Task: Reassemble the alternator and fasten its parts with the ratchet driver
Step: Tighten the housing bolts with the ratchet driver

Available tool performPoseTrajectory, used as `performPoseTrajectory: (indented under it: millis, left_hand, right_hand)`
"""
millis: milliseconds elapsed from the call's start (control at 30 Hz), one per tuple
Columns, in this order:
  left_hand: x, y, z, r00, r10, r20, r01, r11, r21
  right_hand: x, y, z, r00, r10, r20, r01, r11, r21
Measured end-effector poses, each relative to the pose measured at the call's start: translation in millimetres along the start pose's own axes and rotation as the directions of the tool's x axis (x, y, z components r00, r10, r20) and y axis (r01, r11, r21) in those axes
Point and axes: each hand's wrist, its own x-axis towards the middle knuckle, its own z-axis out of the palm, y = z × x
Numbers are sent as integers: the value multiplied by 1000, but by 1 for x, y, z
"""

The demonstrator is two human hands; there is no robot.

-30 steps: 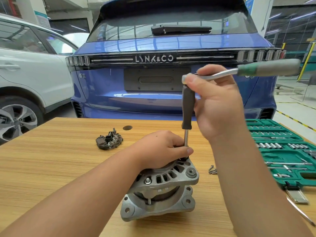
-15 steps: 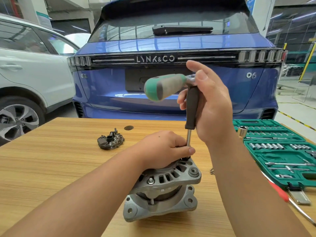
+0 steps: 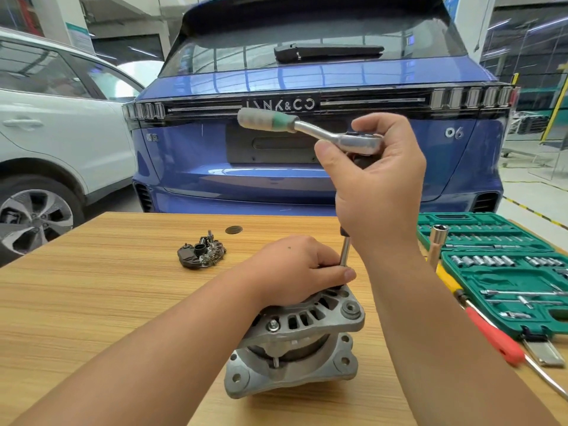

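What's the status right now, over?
Right hand gripping silver ratchet driver by its head. Left hand holding grey metal alternator, fingers steadying the steel extension shaft. Nothing blocking.

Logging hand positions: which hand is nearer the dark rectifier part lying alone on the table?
Left. The left hand rests on the alternator, just right of the rectifier part; the right hand is raised higher, gripping the ratchet.

Bright, even workshop light falls on my desk (image 3: 92, 287); shadows are soft. The blue car (image 3: 307, 186) shows glare streaks, the ratchet handle (image 3: 264, 119) blurs, and edges bow.
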Motion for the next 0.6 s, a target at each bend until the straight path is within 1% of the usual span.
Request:
performPoseTrajectory:
  millis: [33, 67, 100, 133, 167, 200, 233, 267, 333, 433, 500, 567, 600]
  left_hand:
    - [1, 0, 1, 1000, -4, -5, 4, 1000, 10]
    - [1, 1, 1, 1000, -8, -9, 8, 1000, 10]
    - [2, 0, 1, 1000, -13, -11, 13, 1000, 9]
    - [2, 0, 1, 1000, -19, -12, 20, 1000, 10]
    - [2, 0, 1, 1000, -26, -13, 26, 1000, 12]
    - [1, 0, 1, 999, -32, -15, 32, 999, 11]
    - [1, 0, 1, 999, -35, -18, 35, 999, 7]
    - [2, 0, 1, 999, -36, -19, 37, 999, 3]
    - [2, 0, 2, 999, -38, -19, 38, 999, 0]
    - [2, -2, 2, 999, -43, -27, 43, 999, -2]
    - [1, -2, 1, 999, -42, -21, 42, 999, -11]
    - [1, -2, 2, 999, -41, -13, 41, 999, -27]
    - [2, -2, 2, 999, -42, -11, 42, 999, -30]
  right_hand:
    - [1, 0, -2, 999, 30, 11, -30, 999, -24]
    - [3, -1, -4, 994, 100, 41, -101, 995, 0]
    - [6, -1, -8, 972, 209, 103, -218, 972, 86]
    - [9, -2, -11, 922, 327, 207, -369, 904, 214]
    - [13, -2, -14, 847, 419, 328, -516, 794, 320]
    - [17, -1, -18, 766, 474, 435, -632, 679, 373]
    - [20, -1, -22, 694, 505, 513, -712, 588, 383]
    - [23, 0, -24, 635, 522, 569, -765, 525, 373]
    - [27, 1, -28, 560, 523, 642, -821, 452, 348]
    - [28, 0, -29, 505, 502, 702, -857, 390, 337]
    - [28, 0, -30, 495, 494, 715, -867, 330, 373]
    - [29, -1, -32, 529, 497, 688, -849, 298, 437]
    - [29, -1, -32, 566, 500, 655, -823, 299, 483]
